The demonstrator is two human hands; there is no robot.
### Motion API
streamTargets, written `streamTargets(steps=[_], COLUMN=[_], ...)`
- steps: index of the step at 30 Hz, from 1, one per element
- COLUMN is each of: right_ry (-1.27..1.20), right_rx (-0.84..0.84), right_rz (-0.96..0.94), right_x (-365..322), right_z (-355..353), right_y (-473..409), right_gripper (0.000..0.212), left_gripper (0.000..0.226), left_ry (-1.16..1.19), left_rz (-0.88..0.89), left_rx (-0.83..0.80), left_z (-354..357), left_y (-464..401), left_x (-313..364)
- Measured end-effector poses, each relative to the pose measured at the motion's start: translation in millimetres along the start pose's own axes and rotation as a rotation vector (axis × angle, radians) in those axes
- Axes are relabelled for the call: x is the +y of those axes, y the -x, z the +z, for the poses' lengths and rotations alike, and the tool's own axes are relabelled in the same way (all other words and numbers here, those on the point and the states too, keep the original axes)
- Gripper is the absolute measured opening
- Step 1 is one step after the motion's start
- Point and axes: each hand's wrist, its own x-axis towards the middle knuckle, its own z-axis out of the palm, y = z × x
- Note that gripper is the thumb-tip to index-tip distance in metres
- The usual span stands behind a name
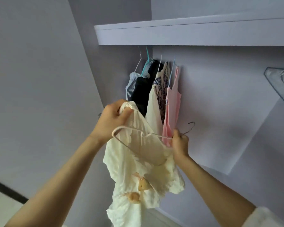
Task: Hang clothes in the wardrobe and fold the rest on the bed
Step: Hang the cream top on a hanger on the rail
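Two hands hold crinkled cream garment (138, 169), pale hanger (138, 136).

Two bare forearms reached up from the bottom of the frame — no watch, ring or bracelet showed on either wrist. The left hand (112, 118) and the right hand (179, 144) wore no gloves. At the lower right edge sat a white fluffy sleeve (267, 217) — pushed up past the elbow.

White shelf (187, 34) above hung clothes (154, 86)
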Motion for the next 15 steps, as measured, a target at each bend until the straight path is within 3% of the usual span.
streamTargets(steps=[4, 7, 11, 15], right_ry=[0.174, 0.245, 0.425, 0.532], right_rx=[0.129, 0.226, 0.259, 0.139], right_rz=[-0.276, -0.504, -0.751, -0.941], right_x=[-1, -24, -48, -53], right_z=[-12, -15, -13, -9], right_y=[-16, -32, -44, -37], right_gripper=[0.055, 0.052, 0.052, 0.041], left_gripper=[0.008, 0.021, 0.027, 0.017], left_ry=[-0.425, -0.675, -0.724, -0.513], left_rz=[-0.042, -0.198, -0.393, -0.430], left_rx=[0.261, 0.192, -0.024, -0.089], left_z=[-31, -41, -42, -32], left_y=[4, 11, 16, 17], left_x=[-21, -43, -57, -53])
